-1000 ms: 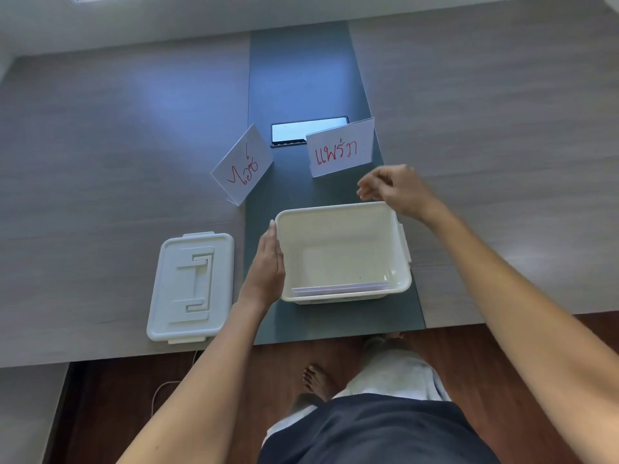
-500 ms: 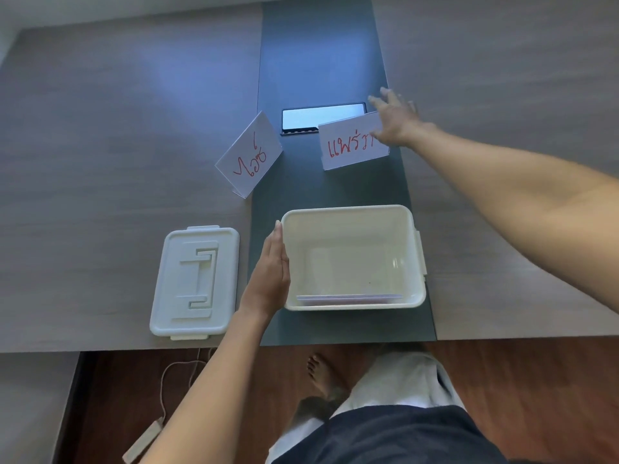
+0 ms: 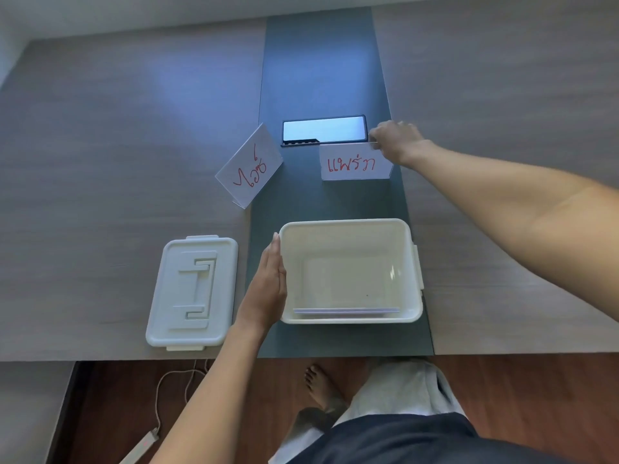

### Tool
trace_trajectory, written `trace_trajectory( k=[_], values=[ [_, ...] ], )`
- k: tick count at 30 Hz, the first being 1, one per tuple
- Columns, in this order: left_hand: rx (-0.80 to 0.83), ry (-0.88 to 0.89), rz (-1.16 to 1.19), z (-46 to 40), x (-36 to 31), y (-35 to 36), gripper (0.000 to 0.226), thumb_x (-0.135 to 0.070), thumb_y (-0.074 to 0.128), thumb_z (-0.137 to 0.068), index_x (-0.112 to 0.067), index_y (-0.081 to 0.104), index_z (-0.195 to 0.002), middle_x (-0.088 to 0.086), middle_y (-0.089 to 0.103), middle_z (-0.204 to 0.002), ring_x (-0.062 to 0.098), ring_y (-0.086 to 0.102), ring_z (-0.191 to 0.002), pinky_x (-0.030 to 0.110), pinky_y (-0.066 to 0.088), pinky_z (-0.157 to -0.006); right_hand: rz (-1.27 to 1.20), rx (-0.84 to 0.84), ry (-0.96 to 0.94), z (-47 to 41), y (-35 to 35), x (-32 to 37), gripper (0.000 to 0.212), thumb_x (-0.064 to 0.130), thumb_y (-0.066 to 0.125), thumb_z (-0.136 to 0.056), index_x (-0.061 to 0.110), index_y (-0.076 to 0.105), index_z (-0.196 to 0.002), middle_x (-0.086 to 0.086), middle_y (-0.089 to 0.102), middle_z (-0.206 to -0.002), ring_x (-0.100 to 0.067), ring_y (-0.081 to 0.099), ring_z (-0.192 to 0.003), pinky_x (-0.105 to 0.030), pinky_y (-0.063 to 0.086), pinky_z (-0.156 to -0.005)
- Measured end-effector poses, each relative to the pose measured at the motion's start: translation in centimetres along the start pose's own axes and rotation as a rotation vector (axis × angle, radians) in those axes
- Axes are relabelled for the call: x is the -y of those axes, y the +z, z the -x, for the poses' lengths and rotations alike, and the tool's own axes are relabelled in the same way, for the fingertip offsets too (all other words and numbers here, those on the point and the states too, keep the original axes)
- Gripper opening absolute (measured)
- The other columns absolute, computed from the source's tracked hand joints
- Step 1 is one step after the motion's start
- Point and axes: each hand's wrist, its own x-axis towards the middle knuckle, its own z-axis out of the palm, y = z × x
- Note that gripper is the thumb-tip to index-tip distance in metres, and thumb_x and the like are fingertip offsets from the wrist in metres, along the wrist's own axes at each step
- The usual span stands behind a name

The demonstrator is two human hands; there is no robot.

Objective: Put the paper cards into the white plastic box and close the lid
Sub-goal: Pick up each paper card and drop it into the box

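Note:
The white plastic box (image 3: 415, 262) stands open on the dark centre strip of the table, with flat cards (image 3: 345, 311) lying inside against its near wall. My left hand (image 3: 268, 286) rests flat against the box's left side, fingers straight. Its white lid (image 3: 192, 291) lies flat on the table to the left. Two upright cards with red writing stand beyond the box: the left card (image 3: 249, 165) is turned at an angle, and my right hand (image 3: 393, 140) pinches the top right corner of the right card (image 3: 353, 164).
A dark rectangular socket panel (image 3: 323, 130) is set into the table strip just behind the cards. The table's near edge (image 3: 301, 358) runs below the box. Below it are the floor, a white power strip (image 3: 139, 448) with its cord, and my foot.
My right hand reached from above the box out to the far right card and has closed on its top corner. The card now stands squarer to me. My left hand stayed on the box.

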Motion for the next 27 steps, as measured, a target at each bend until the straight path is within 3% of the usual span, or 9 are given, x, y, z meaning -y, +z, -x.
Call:
trace_trajectory(
  k=[3,7,12,16,23,27],
  values=[
    [0.002,0.006,0.010,0.1,0.1,0.1,0.052,-0.016,0.025,-0.106,-0.013,0.014,-0.157,0.000,0.025,-0.160,0.008,0.021,-0.148,0.012,0.013,-0.117,-0.102,-0.056,0.009,1.8,-0.7,0.1,0.028,-0.003,0.050,-0.095,0.009,0.071,-0.109,-0.012,0.067,-0.112,-0.037,0.065,-0.100,-0.043,0.051,-0.086],
    [-0.005,-0.009,0.046,-0.1,0.4,0.3,0.051,-0.025,0.024,-0.107,-0.018,0.014,-0.157,0.000,0.027,-0.159,0.008,0.023,-0.146,0.006,0.012,-0.113,-0.267,-0.182,0.039,5.2,-2.5,0.8,0.022,0.015,0.055,-0.100,0.011,0.074,-0.111,-0.012,0.065,-0.109,-0.035,0.064,-0.096,-0.043,0.052,-0.084],
    [-0.008,-0.008,0.056,-0.1,0.6,0.3,0.051,-0.027,0.024,-0.107,-0.018,0.016,-0.157,0.003,0.028,-0.159,0.013,0.025,-0.147,0.027,0.018,-0.120,-0.422,-0.358,0.016,10.2,-5.4,2.1,0.024,0.023,0.059,-0.098,0.012,0.075,-0.113,-0.013,0.066,-0.106,-0.031,0.064,-0.093,-0.038,0.049,-0.075],
    [-0.003,-0.005,0.072,-0.1,0.5,0.3,0.052,-0.030,0.023,-0.107,-0.018,0.016,-0.157,0.002,0.027,-0.160,0.012,0.023,-0.147,0.025,0.017,-0.119,-0.558,-0.422,-0.020,15.0,-7.3,3.6,0.025,0.023,0.063,-0.097,0.009,0.075,-0.114,-0.014,0.068,-0.104,-0.031,0.066,-0.093,-0.041,0.056,-0.080],
    [-0.003,-0.022,0.091,-0.1,0.4,0.4,0.052,-0.031,0.024,-0.107,-0.019,0.016,-0.157,0.001,0.026,-0.160,0.014,0.025,-0.147,0.025,0.019,-0.116,-0.743,-0.423,-0.070,22.9,-6.8,6.2,0.022,0.020,0.066,-0.095,0.010,0.077,-0.111,-0.005,0.076,-0.100,-0.016,0.068,-0.086,-0.005,0.045,-0.070],
    [-0.011,-0.024,0.102,0.0,0.0,0.3,0.052,-0.030,0.025,-0.107,-0.017,0.017,-0.157,0.003,0.028,-0.159,0.016,0.027,-0.146,0.023,0.019,-0.114,-0.779,-0.316,-0.077,26.0,-3.7,7.2,0.022,0.019,0.066,-0.095,0.010,0.077,-0.112,-0.003,0.076,-0.103,-0.012,0.068,-0.090,-0.008,0.051,-0.076]
  ],
)
